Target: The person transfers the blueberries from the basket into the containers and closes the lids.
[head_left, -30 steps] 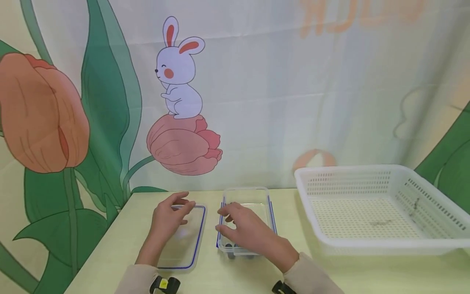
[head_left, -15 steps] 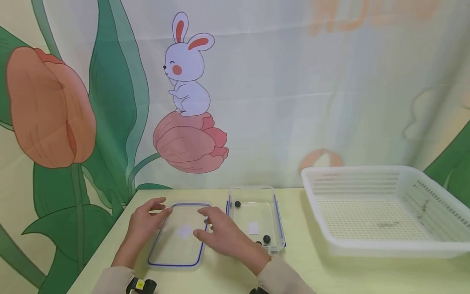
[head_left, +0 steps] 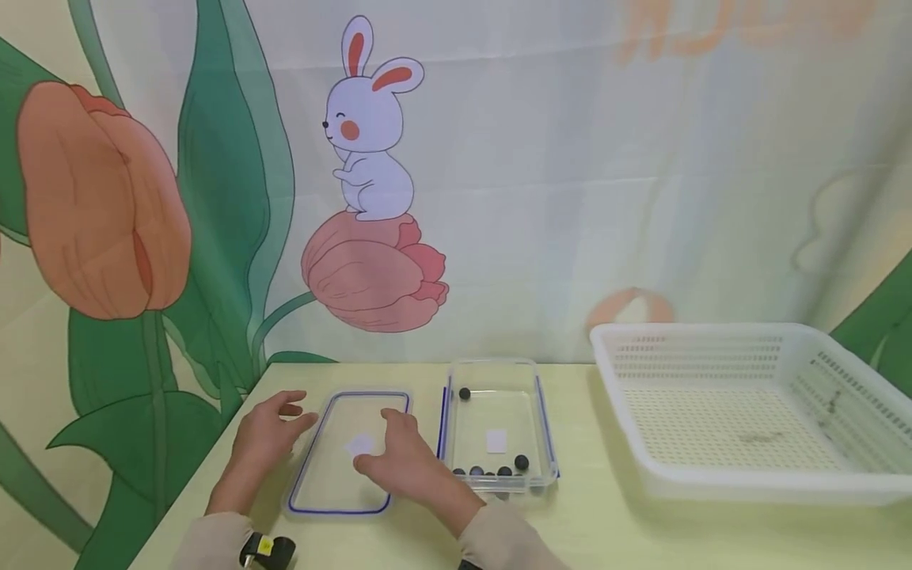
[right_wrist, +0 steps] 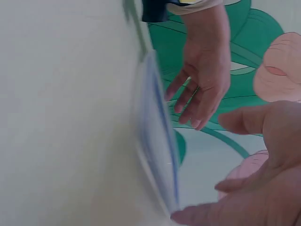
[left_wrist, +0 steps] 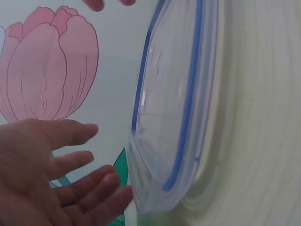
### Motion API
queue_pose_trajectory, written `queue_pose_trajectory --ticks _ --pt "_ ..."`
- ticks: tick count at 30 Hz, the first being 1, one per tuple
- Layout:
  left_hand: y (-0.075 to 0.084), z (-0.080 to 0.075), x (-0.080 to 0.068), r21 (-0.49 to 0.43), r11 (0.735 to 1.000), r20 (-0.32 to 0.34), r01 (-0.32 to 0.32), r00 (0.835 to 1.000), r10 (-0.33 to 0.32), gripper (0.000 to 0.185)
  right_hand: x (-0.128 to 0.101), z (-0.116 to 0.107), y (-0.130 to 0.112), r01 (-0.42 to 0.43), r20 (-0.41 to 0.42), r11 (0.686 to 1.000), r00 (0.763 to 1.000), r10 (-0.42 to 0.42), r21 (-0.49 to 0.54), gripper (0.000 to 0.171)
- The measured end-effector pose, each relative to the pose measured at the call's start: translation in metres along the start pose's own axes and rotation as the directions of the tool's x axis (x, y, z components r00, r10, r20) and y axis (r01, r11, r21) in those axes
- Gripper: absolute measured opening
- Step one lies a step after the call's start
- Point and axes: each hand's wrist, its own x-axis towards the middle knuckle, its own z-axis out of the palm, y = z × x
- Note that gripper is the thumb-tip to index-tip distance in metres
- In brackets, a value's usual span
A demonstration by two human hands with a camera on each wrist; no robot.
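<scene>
A clear plastic lid [head_left: 342,475] with a blue seal lies on the table between both hands. At its left edge is my left hand [head_left: 262,439], fingers loosely spread and holding nothing; in the left wrist view, a fingertip [left_wrist: 126,194] comes close to the lid's corner. My right hand [head_left: 409,463] hovers over the lid's right side, thumb and fingers apart. One right fingertip [right_wrist: 181,215] seems to meet the lid's edge in the right wrist view. Right of the lid stands a clear food container [head_left: 549,427], with several small dark balls [head_left: 522,462] inside.
A large white plastic basket [head_left: 748,477] stands on the right of the pale table [head_left: 584,522]. Behind the table hangs a curtain [head_left: 513,198] printed with a rabbit and tulips. A white square [head_left: 496,441] shows on the container's floor.
Both hands have moved left; the right one has gone from over the container to the lid's right side. The container and its dark balls are now uncovered to view.
</scene>
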Motion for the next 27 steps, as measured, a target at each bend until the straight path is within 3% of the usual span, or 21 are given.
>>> queue_pose_trajectory --ticks 6,12,17,22,27 --pt "-0.006 0.003 0.002 0.016 0.999 0.106 0.049 0.993 -0.051 0.051 0.002 0.012 0.010 -0.037 -0.065 0.999 0.997 0.036 -0.010 0.083" --pt "-0.009 0.007 0.005 0.018 1.000 0.145 0.025 0.989 -0.027 0.042 0.002 0.015 0.016 -0.032 -0.080 0.999 0.996 0.030 -0.028 0.075" --pt "-0.016 0.002 0.007 -0.004 1.000 0.180 0.012 0.984 -0.011 0.041 0.002 0.017 0.019 0.012 -0.114 1.000 0.993 -0.010 0.019 0.067" --pt "-0.018 -0.009 0.007 -0.085 0.996 0.167 -0.028 0.985 0.042 0.044 -0.004 0.011 0.017 0.062 -0.130 0.996 0.990 -0.052 0.070 0.061" --pt "-0.004 -0.028 0.000 -0.204 0.976 0.121 -0.071 0.988 0.097 0.046 -0.009 -0.007 0.008 0.154 -0.159 0.983 0.978 -0.136 0.103 0.056"
